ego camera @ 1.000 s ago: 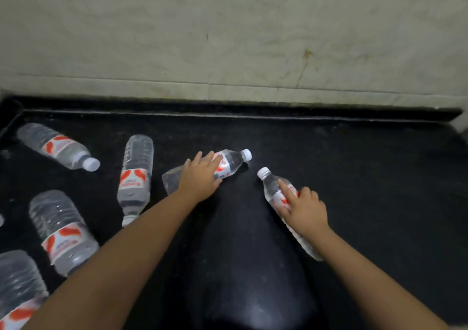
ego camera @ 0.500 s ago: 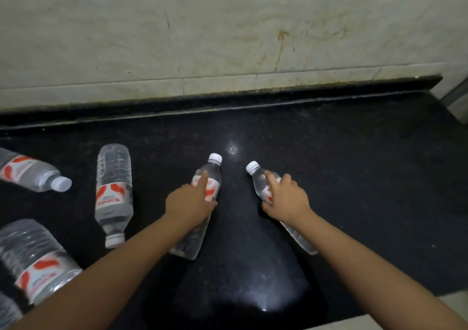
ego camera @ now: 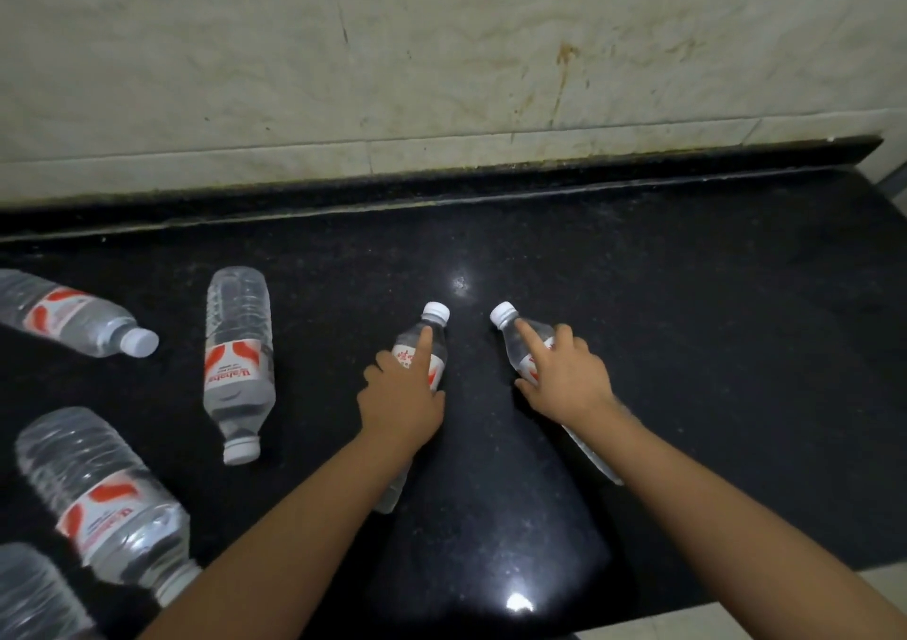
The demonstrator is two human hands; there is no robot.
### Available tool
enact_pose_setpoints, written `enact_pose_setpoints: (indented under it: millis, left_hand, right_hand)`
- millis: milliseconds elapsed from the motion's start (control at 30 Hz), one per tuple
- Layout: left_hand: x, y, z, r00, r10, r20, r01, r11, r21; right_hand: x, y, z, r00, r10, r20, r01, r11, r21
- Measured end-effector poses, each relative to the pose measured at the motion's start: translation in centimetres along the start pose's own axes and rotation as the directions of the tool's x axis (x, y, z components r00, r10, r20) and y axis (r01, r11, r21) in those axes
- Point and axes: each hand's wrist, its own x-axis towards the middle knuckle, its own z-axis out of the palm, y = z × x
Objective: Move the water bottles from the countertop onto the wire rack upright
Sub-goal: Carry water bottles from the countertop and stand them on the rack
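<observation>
My left hand (ego camera: 400, 396) grips a small clear water bottle (ego camera: 429, 330) with a red-and-white label and white cap, index finger lying along its neck. My right hand (ego camera: 564, 377) grips a second small bottle (ego camera: 510, 332), index finger stretched toward its cap; its base shows below my wrist. Both bottles point away from me over the black countertop (ego camera: 687, 345). No wire rack is in view.
Several larger bottles lie on their sides at the left: one (ego camera: 239, 355) cap toward me, one (ego camera: 73, 313) at the far left, one (ego camera: 105, 497) near my left forearm. A pale stone wall (ego camera: 441, 75) backs the counter. The counter's front edge (ego camera: 736, 605) runs at lower right.
My left hand turned its bottle from lying crosswise to pointing away from me, parallel to the right one. The view shifted right and downward, so the lying bottles slid left.
</observation>
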Motion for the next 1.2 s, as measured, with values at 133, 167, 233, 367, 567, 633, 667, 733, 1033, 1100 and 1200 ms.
enact_pose_setpoints:
  millis: [133,167,233,367,567,633,667,733,1033,1100,1200]
  left_hand:
    - [-0.1,0.1,0.1,0.999,-0.002,-0.039,0.001,1.0,-0.013]
    - [-0.2,0.2,0.0,0.999,0.001,-0.048,-0.002,1.0,-0.011]
    - [-0.6,0.3,-0.3,0.999,-0.001,-0.051,0.0,1.0,-0.011]
    - [-2.0,2.1,-0.8,0.995,-0.007,-0.095,0.006,1.0,-0.012]
    - [-6.0,11.1,-1.9,0.967,0.112,-0.228,-0.122,0.992,-0.028]
    - [-7.9,15.7,-2.1,0.945,0.176,-0.275,-0.191,0.981,-0.028]
    - [-9.0,18.2,-2.1,0.932,0.201,-0.301,-0.22,0.975,-0.03]
    - [-11.4,23.4,-2.3,0.906,0.233,-0.354,-0.266,0.963,-0.046]
    - [-19.3,44.7,-4.7,0.708,0.413,-0.572,-0.53,0.847,-0.043]
    - [-20.1,48.5,-5.4,0.652,0.455,-0.607,-0.591,0.806,-0.03]
    - [-20.7,54.2,-6.6,0.581,0.49,-0.65,-0.673,0.739,-0.045]
  right_hand:
    - [-0.4,-0.4,0.0,1.0,-0.011,-0.023,0.011,1.0,-0.011]
    - [-0.4,-0.3,0.0,1.0,-0.013,-0.019,0.013,1.0,0.0]
    - [-0.4,0.1,-0.5,1.0,-0.014,0.016,0.013,0.999,0.052]
    - [-1.1,2.7,-1.7,0.998,0.004,0.064,-0.018,0.974,0.226]
    - [-5.9,10.2,-3.8,0.985,0.107,-0.137,-0.03,0.881,0.472]
    - [-8.1,13.7,-4.9,0.965,0.126,-0.229,0.004,0.869,0.494]
    - [-9.3,15.6,-5.6,0.952,0.127,-0.279,0.028,0.869,0.494]
    - [-11.8,19.7,-7.1,0.921,0.127,-0.368,0.071,0.874,0.48]
    - [-21.8,38.9,-15.9,0.724,0.259,-0.64,0.108,0.873,0.475]
    - [-23.1,42.4,-17.7,0.672,0.28,-0.686,0.117,0.874,0.471]
    - [-24.4,47.5,-20.4,0.587,0.291,-0.756,0.132,0.886,0.444]
